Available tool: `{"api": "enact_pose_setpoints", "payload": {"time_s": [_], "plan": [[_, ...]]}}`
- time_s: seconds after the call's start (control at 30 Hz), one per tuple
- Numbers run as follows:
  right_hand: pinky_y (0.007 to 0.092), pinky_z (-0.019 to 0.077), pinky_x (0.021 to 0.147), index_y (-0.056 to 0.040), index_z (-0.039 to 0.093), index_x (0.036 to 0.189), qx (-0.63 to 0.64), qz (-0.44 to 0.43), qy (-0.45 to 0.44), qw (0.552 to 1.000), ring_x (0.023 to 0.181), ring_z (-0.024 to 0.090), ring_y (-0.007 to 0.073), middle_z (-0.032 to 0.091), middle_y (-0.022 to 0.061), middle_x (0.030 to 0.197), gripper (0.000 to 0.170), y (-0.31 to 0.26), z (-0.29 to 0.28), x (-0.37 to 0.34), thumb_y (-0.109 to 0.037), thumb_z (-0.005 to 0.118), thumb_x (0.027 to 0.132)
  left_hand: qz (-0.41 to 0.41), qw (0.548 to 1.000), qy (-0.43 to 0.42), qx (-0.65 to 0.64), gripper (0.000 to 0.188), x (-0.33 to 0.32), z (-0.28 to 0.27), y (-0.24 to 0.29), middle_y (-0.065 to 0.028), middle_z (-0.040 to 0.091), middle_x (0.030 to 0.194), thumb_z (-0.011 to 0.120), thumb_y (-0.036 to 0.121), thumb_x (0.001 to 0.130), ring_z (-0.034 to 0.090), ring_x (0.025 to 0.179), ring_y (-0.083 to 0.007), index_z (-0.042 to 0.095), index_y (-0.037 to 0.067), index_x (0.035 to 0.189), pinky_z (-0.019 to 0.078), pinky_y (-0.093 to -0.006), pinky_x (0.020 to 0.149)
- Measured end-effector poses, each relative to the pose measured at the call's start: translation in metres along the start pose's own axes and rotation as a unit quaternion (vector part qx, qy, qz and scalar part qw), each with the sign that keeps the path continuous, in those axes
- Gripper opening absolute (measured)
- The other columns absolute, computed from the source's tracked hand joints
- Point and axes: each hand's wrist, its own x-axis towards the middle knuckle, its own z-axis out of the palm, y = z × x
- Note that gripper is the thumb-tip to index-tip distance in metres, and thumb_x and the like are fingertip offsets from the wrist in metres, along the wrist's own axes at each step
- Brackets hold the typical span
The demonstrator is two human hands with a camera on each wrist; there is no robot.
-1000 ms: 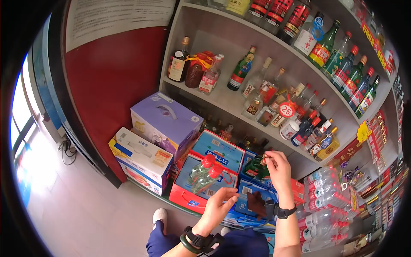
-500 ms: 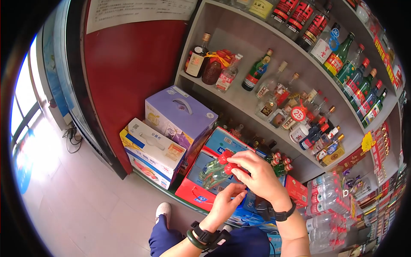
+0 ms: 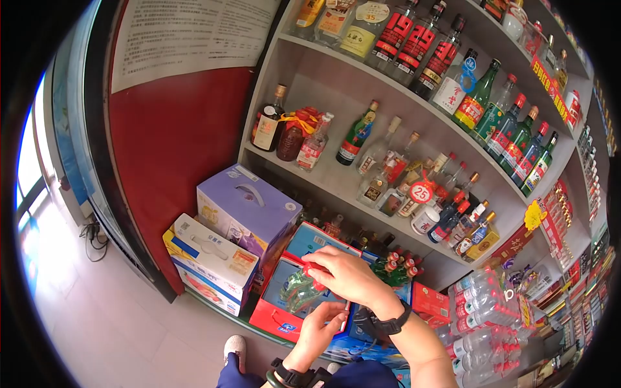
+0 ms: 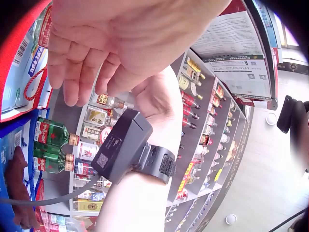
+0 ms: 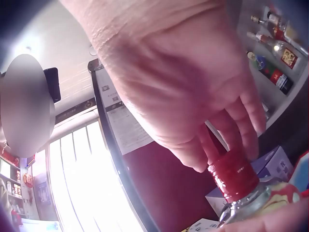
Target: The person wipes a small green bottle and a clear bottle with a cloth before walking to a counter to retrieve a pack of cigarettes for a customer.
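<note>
Right hand (image 3: 349, 277) grips one of two red-capped bottles (image 3: 300, 292), left hand (image 3: 315, 331) near.

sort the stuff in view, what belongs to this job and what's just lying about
Likely in the job: red-capped bottles, right hand gripping one's cap, left hand close by, red box beneath.

Just lying about: purple box, white box, packed plastic bottles, shelf bottles.

Glossy red bottle cap (image 5: 233, 177)
</note>
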Motion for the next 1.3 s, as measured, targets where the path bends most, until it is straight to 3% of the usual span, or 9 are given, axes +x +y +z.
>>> {"api": "enact_pose_setpoints", "payload": {"time_s": [0.07, 0.5, 0.57, 0.7, 0.77, 0.8, 0.9, 1.0, 1.3], "plan": [[0.0355, 0.0503, 0.080, -0.0106, 0.063, 0.116, -0.066, -0.037, 0.002, 0.997, 0.095, 0.063, 0.0275, 0.062, 0.0092, 0.109, 0.028, 0.006, 0.003, 0.005, -0.021, 0.061, 0.091, -0.029, 0.999, -0.034, -0.007, 0.025, 0.000, -0.002, 0.000, -0.0116, 0.065, 0.111, 0.056, 0.009, 0.096, 0.061, 0.103, -0.0145, 0.053, -0.002, 0.118, 0.0484, -0.0269, 0.087], [0.0367, 0.0521, 0.078, -0.0059, 0.066, 0.108, -0.079, -0.086, 0.031, 0.993, 0.089, 0.065, 0.0285, 0.067, 0.0137, 0.097, 0.027, 0.017, 0.006, 0.024, -0.017, 0.067, 0.084, -0.010, 1.000, 0.005, 0.016, 0.022, 0.000, 0.004, 0.005, -0.0122, 0.069, 0.100, 0.059, 0.009, 0.093, 0.067, 0.095, -0.0174, 0.057, -0.001, 0.113, 0.0531, -0.0305, 0.080], [0.0352, 0.0533, 0.077, -0.0052, 0.066, 0.108, -0.061, -0.069, 0.039, 0.995, 0.086, 0.067, 0.0277, 0.068, 0.0142, 0.097, 0.027, 0.021, 0.005, 0.027, -0.018, 0.067, 0.084, 0.013, 1.000, -0.007, 0.025, 0.023, 0.001, 0.006, 0.003, -0.0120, 0.069, 0.100, 0.060, 0.010, 0.093, 0.067, 0.095, -0.0176, 0.057, 0.000, 0.114, 0.0530, -0.0306, 0.080], [0.0283, 0.0534, 0.073, -0.0018, 0.066, 0.107, 0.021, -0.052, 0.071, 0.996, 0.085, 0.067, 0.0136, 0.070, 0.0092, 0.092, 0.023, 0.025, -0.008, 0.032, -0.009, 0.068, 0.085, 0.007, 1.000, -0.018, 0.022, 0.024, 0.002, 0.012, -0.010, -0.0128, 0.069, 0.100, 0.060, 0.010, 0.093, 0.067, 0.096, -0.0188, 0.057, 0.000, 0.115, 0.0528, -0.0315, 0.082], [0.0281, 0.0536, 0.073, 0.0006, 0.065, 0.107, 0.021, -0.059, 0.089, 0.994, 0.083, 0.068, 0.0133, 0.071, 0.0091, 0.090, 0.023, 0.032, -0.020, 0.039, -0.009, 0.067, 0.086, 0.017, 0.999, -0.020, 0.022, 0.025, 0.000, 0.015, -0.014, -0.0131, 0.069, 0.101, 0.060, 0.011, 0.093, 0.067, 0.096, -0.0195, 0.057, 0.000, 0.115, 0.0525, -0.0317, 0.082], [0.0338, 0.0525, 0.073, -0.0012, 0.066, 0.105, 0.058, -0.042, 0.091, 0.993, 0.083, 0.068, 0.0249, 0.068, 0.0156, 0.095, 0.026, 0.024, -0.030, 0.040, -0.017, 0.068, 0.084, -0.004, 0.999, -0.038, 0.035, 0.025, -0.003, 0.016, -0.012, -0.0110, 0.068, 0.103, 0.059, 0.012, 0.094, 0.066, 0.099, -0.0174, 0.057, 0.000, 0.116, 0.0514, -0.0302, 0.085], [0.0303, 0.0525, 0.072, 0.0007, 0.066, 0.104, 0.084, -0.013, 0.104, 0.991, 0.080, 0.070, 0.0189, 0.071, 0.0134, 0.088, 0.025, 0.021, -0.060, 0.051, -0.015, 0.066, 0.085, -0.012, 0.997, -0.060, 0.052, 0.026, -0.008, 0.025, -0.009, -0.0079, 0.067, 0.105, 0.060, 0.014, 0.095, 0.064, 0.099, -0.0147, 0.057, 0.000, 0.117, 0.0506, -0.0288, 0.086], [0.0301, 0.0524, 0.072, 0.0006, 0.066, 0.104, 0.001, -0.018, 0.147, 0.989, 0.081, 0.070, 0.0205, 0.072, 0.0136, 0.086, 0.028, 0.023, -0.095, 0.070, -0.020, 0.066, 0.085, -0.006, 0.996, -0.085, 0.041, 0.027, -0.010, 0.029, -0.009, -0.0123, 0.069, 0.103, 0.062, 0.017, 0.093, 0.068, 0.095, -0.0210, 0.057, 0.001, 0.115, 0.0522, -0.0315, 0.081], [0.0338, 0.0509, 0.068, -0.0008, 0.069, 0.095, -0.147, -0.020, 0.260, 0.954, 0.074, 0.068, 0.0230, 0.070, 0.0132, 0.080, 0.026, 0.049, -0.157, 0.147, -0.024, 0.067, 0.083, -0.093, 0.989, -0.100, -0.055, 0.027, -0.007, 0.033, -0.022, -0.0085, 0.067, 0.108, 0.060, 0.014, 0.095, 0.064, 0.098, -0.0137, 0.056, 0.000, 0.118, 0.0496, -0.0276, 0.086]]}}
